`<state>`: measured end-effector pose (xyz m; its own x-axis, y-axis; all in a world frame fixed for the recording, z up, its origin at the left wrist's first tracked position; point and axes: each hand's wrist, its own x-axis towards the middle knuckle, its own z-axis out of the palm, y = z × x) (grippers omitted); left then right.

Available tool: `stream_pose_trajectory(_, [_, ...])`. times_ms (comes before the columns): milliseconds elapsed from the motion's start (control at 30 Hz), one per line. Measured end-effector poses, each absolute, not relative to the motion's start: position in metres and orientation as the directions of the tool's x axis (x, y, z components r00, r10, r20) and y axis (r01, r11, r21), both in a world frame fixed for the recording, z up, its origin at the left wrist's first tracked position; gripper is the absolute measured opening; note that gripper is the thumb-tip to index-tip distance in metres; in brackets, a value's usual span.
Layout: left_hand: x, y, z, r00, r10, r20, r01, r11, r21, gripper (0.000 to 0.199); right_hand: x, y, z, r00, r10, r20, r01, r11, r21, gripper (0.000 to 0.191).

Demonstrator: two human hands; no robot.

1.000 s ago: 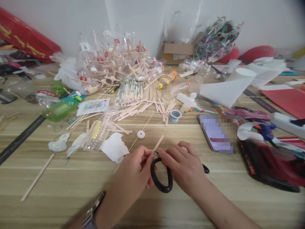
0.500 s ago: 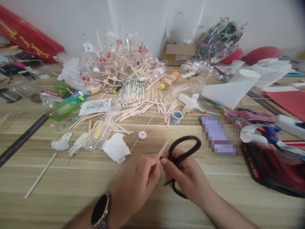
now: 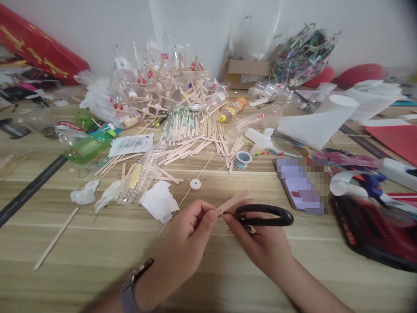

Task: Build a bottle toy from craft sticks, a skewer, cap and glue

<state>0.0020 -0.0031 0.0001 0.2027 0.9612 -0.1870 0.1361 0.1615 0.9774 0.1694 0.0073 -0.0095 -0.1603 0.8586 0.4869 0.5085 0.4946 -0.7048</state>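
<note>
My left hand (image 3: 192, 234), with a watch on its wrist, pinches a flat wooden craft stick (image 3: 233, 202) between thumb and forefinger. A small dark spot shows on the stick close to my thumb. My right hand (image 3: 265, 239) is closed around black-handled scissors (image 3: 265, 215); their blades are mostly hidden by my fingers, and their tip appears to meet the stick near the dark spot. Beyond my hands, a white disc with a hole (image 3: 195, 184) lies on a thin bamboo skewer (image 3: 205, 164). Crumpled white paper (image 3: 159, 201) rests left of it.
A loose craft stick (image 3: 56, 238) lies at the left. Piled sticks and clear bottles (image 3: 156, 87) fill the back middle. A spool (image 3: 243, 160) stands ahead of my hands. To the right are a phone (image 3: 301, 184), a red-and-black case (image 3: 374, 230) and a white paper cone (image 3: 321, 121).
My left wrist has turned, and the craft stick now shows its broad face. The scissors' handle has tilted from upright to nearly level in my right hand.
</note>
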Motion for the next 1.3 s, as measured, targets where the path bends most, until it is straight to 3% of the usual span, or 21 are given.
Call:
stream_pose_trajectory(133, [0.0, 0.001, -0.001, 0.222, 0.942, -0.25, -0.197, 0.295, 0.935, 0.035, 0.169, 0.008, -0.005, -0.22, 0.948, 0.232, 0.414, 0.306, -0.857, 0.025])
stream_pose_trajectory(233, [-0.004, 0.005, 0.003, 0.132, 0.968, -0.212, -0.129, 0.229, 0.965, 0.031, 0.171, 0.011, -0.005, -0.175, 0.941, 0.29, 0.448, 0.338, -0.827, 0.022])
stream_pose_trajectory(300, [-0.006, 0.005, 0.006, 0.086, 0.985, -0.147, 0.088, 0.14, 0.986, 0.025, 0.174, 0.012, -0.008, -0.174, 0.863, 0.474, 0.535, 0.487, -0.691, 0.014])
stream_pose_trajectory(400, [-0.006, 0.001, 0.007, 0.079, 0.997, -0.027, 0.322, 0.0, 0.947, 0.02, 0.178, 0.014, -0.011, -0.292, 0.682, 0.671, 0.644, 0.659, -0.389, 0.011])
stream_pose_trajectory(500, [-0.003, -0.004, 0.005, 0.099, 0.995, 0.023, 0.396, -0.061, 0.916, 0.02, 0.179, 0.014, -0.012, -0.405, 0.582, 0.705, 0.703, 0.692, -0.167, 0.014])
stream_pose_trajectory(600, [-0.001, -0.006, 0.003, 0.115, 0.993, 0.022, 0.447, -0.072, 0.892, 0.02, 0.178, 0.012, -0.013, -0.453, 0.556, 0.697, 0.731, 0.679, -0.066, 0.015])
stream_pose_trajectory(1300, [0.003, -0.009, 0.001, 0.146, 0.987, 0.069, 0.629, -0.147, 0.763, 0.025, 0.176, 0.009, -0.014, -0.522, 0.594, 0.612, 0.753, 0.658, 0.004, 0.024])
